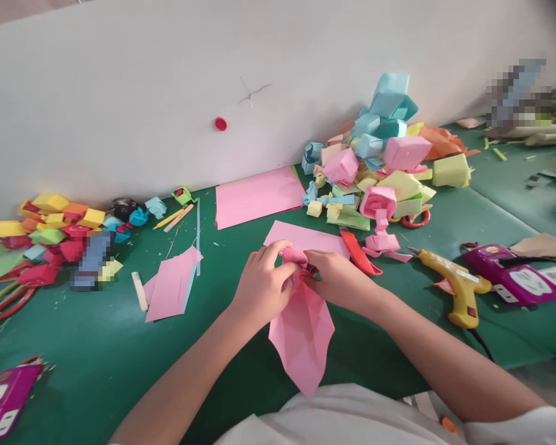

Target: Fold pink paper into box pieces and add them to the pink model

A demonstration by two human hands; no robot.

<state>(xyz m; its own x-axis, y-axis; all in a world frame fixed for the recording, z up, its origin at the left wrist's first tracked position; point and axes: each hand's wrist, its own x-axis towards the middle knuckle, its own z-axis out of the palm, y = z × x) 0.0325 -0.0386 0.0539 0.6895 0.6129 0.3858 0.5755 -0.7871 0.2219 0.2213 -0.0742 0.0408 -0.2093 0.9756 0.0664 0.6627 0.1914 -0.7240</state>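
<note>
Both hands meet on one folded piece of pink paper (302,346), which hangs down in front of my body with creased, pointed flaps. My left hand (267,278) pinches its upper end, the thumb bent over a small rolled or boxed part. From the other side my right hand (336,278) grips the same upper end, its fingertips partly hidden behind the folds. Just beyond the hands lies a flat pink sheet (310,238). A red utility knife (360,254) rests at that sheet's right edge, close to my right hand.
A pile of folded paper boxes (366,148) stands against the white wall, with more folded pieces (60,216) at left. A yellow glue gun (458,284) and a purple power box (514,275) are at right. Pink slips (169,290) and a white stick (139,291) lie left.
</note>
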